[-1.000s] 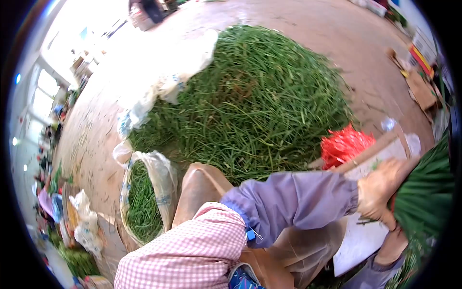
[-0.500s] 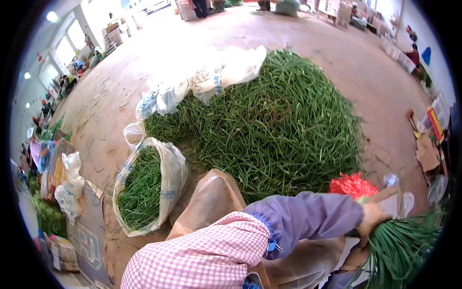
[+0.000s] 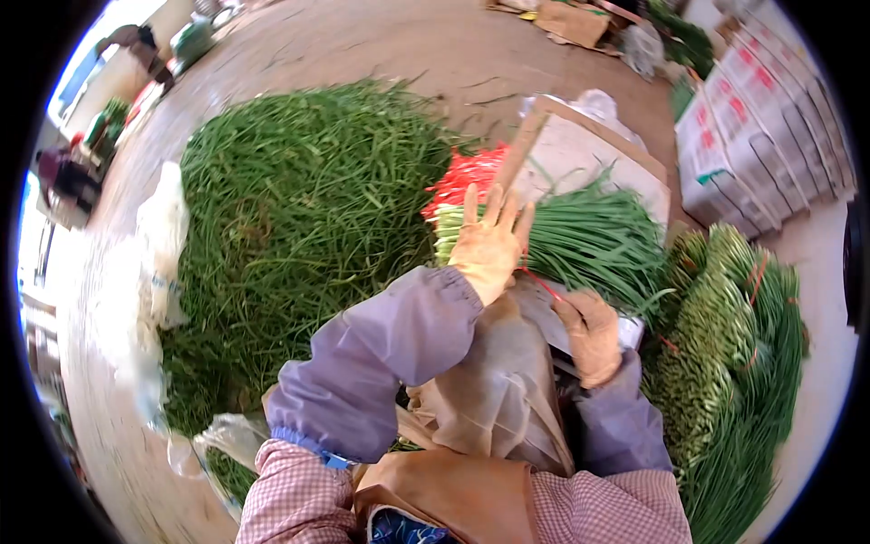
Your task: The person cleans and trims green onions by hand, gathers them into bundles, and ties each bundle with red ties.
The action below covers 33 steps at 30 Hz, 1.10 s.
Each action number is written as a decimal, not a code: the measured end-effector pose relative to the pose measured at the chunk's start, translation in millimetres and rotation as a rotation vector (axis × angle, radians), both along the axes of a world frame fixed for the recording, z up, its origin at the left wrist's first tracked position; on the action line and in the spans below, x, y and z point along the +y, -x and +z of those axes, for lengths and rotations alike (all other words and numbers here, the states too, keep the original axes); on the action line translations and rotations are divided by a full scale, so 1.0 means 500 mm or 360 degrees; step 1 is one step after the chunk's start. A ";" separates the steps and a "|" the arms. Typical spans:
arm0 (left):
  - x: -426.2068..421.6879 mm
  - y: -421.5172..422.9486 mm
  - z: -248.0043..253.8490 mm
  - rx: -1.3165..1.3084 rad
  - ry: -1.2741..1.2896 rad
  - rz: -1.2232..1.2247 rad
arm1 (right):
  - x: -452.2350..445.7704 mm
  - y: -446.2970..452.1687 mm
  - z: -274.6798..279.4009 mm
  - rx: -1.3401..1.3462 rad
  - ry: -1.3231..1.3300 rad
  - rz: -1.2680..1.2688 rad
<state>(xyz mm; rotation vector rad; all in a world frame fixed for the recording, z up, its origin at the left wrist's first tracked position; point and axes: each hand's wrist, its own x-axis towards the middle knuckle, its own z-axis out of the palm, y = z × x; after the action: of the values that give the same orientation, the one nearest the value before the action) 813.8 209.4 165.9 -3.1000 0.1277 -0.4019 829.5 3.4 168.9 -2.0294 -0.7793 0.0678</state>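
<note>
A bunch of long green stalks (image 3: 594, 240) lies on a white board (image 3: 589, 145), its pale ends to the left. My left hand (image 3: 489, 245), in a tan glove, rests on the bunch near those ends with its fingers spread. A red tie (image 3: 541, 284) runs from the bunch to my right hand (image 3: 591, 337), gloved too, whose fingers are pinched on it. Behind my left hand is a heap of red strips (image 3: 467, 177). A large pile of loose green stalks (image 3: 299, 218) covers the floor to the left.
Tied bunches (image 3: 716, 354) are stacked at the right, below strapped white boxes (image 3: 761, 127). Plastic sheeting (image 3: 163, 254) edges the loose pile. An open bag (image 3: 237, 440) stands at lower left. Two people (image 3: 140, 50) (image 3: 68, 177) are at the far left.
The view has swung right. My left hand has moved from the bunches at the right to the bunch on the board. My right hand now shows, with the red tie.
</note>
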 end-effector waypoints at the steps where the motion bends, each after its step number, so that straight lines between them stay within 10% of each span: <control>1: -0.008 -0.004 0.005 0.0004 -0.0145 0.0064 | 0.027 0.002 -0.015 -0.0203 -0.0301 0.0020; 4: -0.030 -0.027 -0.047 -0.0160 -0.0142 0.0050 | 0.096 -0.008 -0.005 -0.0173 -0.0844 0.0196; 7: -0.023 -0.043 -0.038 0.0030 0.0047 0.0221 | 0.134 -0.009 0.009 0.1087 -0.1390 0.0131; 20: -0.006 -0.041 -0.068 -0.0180 -0.0057 -0.0046 | -0.011 0.037 -0.156 0.1469 -0.0562 0.0219; 24: -0.012 -0.023 -0.045 -0.0002 0.0055 -0.0073 | -0.066 0.029 -0.039 -0.0016 -0.0607 0.0315; 30: -0.010 -0.024 -0.033 0.0116 0.0044 -0.0046 | -0.245 -0.081 -0.035 0.0276 -0.1607 -0.1399; 33: -0.013 -0.026 -0.034 0.0148 0.0040 -0.0026 | -0.308 -0.122 -0.096 0.0401 -0.1315 -0.1506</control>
<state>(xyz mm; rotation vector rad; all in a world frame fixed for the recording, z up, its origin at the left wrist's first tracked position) 827.1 203.1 148.9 -3.1448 0.1502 -0.2613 890.7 -150.3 120.8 -1.3602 0.3382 -0.4566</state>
